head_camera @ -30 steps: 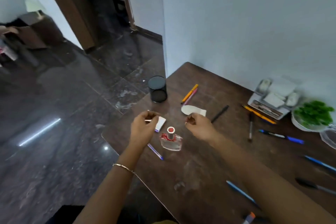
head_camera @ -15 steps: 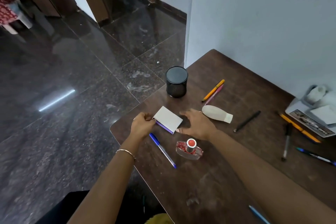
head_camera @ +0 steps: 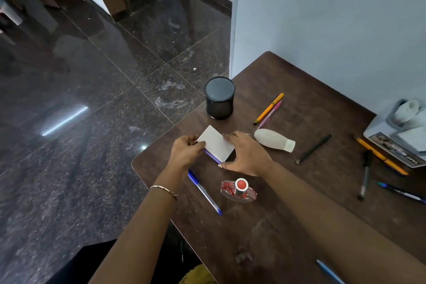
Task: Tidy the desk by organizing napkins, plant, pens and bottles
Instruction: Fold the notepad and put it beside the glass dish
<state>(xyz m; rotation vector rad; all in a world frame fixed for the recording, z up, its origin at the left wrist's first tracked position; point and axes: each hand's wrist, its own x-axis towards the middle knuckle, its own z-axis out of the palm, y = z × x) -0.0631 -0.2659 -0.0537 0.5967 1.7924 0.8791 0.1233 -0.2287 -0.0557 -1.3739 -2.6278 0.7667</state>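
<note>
A small white pad [head_camera: 215, 143] with a purple edge lies near the desk's left corner. My left hand [head_camera: 186, 152] grips its left end, and my right hand [head_camera: 247, 154] holds its right side with thumb and fingers. Just behind my right hand a white bottle [head_camera: 274, 139] lies on its side. A clear glass bottle with a red cap [head_camera: 239, 190] stands in front of my right hand. A blue pen [head_camera: 204, 191] lies under my left wrist. A black mesh pen cup [head_camera: 220, 98] stands at the desk's left edge.
Orange and pink pens [head_camera: 269, 108] lie behind the white bottle. A black pen [head_camera: 313, 148], an orange pencil [head_camera: 380, 157] and more pens [head_camera: 365, 174] lie to the right. A tray of napkins [head_camera: 396, 138] sits at the far right. The brown desk [head_camera: 276, 226] ends at my left.
The view has swung left and down. My hands, which held the pad raised a second ago, now hold it flat low over the desk, right hand spread along its side.
</note>
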